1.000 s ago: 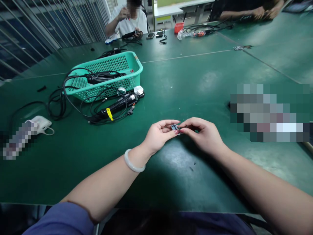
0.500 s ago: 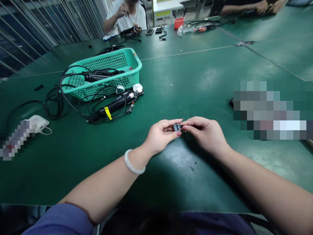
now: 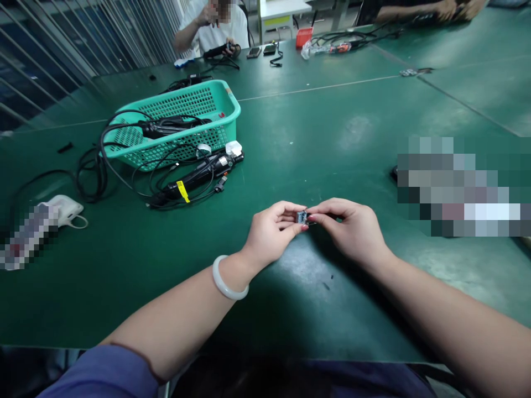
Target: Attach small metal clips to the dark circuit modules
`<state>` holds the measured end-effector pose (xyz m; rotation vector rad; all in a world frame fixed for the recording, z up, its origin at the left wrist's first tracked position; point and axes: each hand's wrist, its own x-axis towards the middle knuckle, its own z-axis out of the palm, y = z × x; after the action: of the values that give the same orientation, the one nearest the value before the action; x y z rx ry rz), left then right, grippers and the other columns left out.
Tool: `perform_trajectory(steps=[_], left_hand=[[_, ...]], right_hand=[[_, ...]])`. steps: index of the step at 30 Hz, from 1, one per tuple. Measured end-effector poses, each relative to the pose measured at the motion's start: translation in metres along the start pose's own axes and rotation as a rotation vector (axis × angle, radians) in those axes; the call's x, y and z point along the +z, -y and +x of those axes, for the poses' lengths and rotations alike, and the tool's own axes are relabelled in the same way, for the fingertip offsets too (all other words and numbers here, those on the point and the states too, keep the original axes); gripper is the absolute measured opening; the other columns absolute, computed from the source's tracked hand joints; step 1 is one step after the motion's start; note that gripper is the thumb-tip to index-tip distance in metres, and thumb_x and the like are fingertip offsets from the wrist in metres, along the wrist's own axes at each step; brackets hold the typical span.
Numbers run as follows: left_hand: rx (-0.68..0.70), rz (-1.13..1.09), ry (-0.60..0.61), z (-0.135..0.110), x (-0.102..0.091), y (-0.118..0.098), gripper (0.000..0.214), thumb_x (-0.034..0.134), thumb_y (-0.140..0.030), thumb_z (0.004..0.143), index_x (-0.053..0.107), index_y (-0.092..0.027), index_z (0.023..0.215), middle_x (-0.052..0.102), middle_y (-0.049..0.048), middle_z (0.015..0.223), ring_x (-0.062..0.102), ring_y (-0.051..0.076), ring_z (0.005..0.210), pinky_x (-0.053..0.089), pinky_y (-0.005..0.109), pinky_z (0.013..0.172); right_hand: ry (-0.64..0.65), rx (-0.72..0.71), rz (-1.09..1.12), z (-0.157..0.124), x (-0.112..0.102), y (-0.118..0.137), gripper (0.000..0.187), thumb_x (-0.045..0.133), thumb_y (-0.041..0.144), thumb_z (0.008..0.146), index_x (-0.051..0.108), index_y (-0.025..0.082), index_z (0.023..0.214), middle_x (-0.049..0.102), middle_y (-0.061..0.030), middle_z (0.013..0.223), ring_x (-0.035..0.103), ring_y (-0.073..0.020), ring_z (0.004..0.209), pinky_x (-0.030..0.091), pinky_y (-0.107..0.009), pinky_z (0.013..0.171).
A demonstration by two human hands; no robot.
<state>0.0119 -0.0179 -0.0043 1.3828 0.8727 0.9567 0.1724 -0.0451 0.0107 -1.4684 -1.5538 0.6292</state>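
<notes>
A small blue-grey part [image 3: 301,217], like a little electronic module, sits between my two hands over the green table. My left hand [image 3: 271,229] pinches it between thumb and fingers from the left side. The fingertips of my right hand [image 3: 352,224] are closed at its right edge, and a thin dark piece shows there. Fingers hide much of the part, so its exact kind does not show. A pale bangle [image 3: 229,279] circles my left wrist.
A turquoise basket [image 3: 232,105] holds a black handheld device and cables. Before it lies another black device [image 3: 194,179] with a yellow tag. A white object [image 3: 68,210] is at left. Across the table, a person [image 3: 224,27] handles something dark.
My left fingers have shifted slightly and the small part has turned a little, showing more of its pale face. The right hand has barely moved.
</notes>
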Motion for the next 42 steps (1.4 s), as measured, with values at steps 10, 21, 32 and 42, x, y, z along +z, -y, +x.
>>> perform_trajectory(steps=[10,21,32,42], left_hand=[[-0.04,-0.023,0.016,0.0,0.0,0.0,0.036,0.072,-0.018,0.067,0.064,-0.014,0.102,0.07,0.0101,0.097,0.067,0.019,0.09,0.055,0.037,0.087],[-0.099,-0.112,0.022,0.001,-0.001,-0.002,0.029,0.075,-0.016,0.062,0.063,-0.013,0.089,0.07,0.0068,0.085,0.067,0.014,0.078,0.055,0.033,0.08],[-0.187,-0.315,0.013,0.007,-0.003,-0.006,0.032,0.078,-0.014,0.057,0.062,-0.013,0.084,0.071,0.0027,0.077,0.068,0.014,0.075,0.052,0.036,0.086],[-0.23,-0.377,-0.192,0.015,-0.01,0.0,0.035,0.07,-0.007,0.062,0.059,-0.014,0.094,0.068,0.003,0.088,0.068,0.014,0.081,0.048,0.035,0.09]], right_hand=[[-0.003,0.0,-0.053,-0.001,0.0,-0.001,0.009,0.065,0.031,0.076,0.07,0.024,0.073,0.071,-0.0031,0.078,0.064,-0.0193,0.073,0.05,-0.033,0.066],[0.091,0.105,0.087,0.002,-0.002,-0.001,0.01,0.066,0.031,0.072,0.07,0.021,0.073,0.072,-0.0034,0.075,0.064,-0.0182,0.071,0.05,-0.032,0.067],[0.123,0.121,0.116,0.006,-0.005,-0.006,0.017,0.064,0.035,0.075,0.071,0.021,0.081,0.072,-0.004,0.08,0.065,-0.0188,0.074,0.051,-0.033,0.071],[0.318,-0.151,-0.403,0.008,-0.004,-0.018,0.012,0.058,0.02,0.079,0.07,0.021,0.08,0.068,-0.0043,0.085,0.06,-0.0201,0.084,0.046,-0.034,0.077]])
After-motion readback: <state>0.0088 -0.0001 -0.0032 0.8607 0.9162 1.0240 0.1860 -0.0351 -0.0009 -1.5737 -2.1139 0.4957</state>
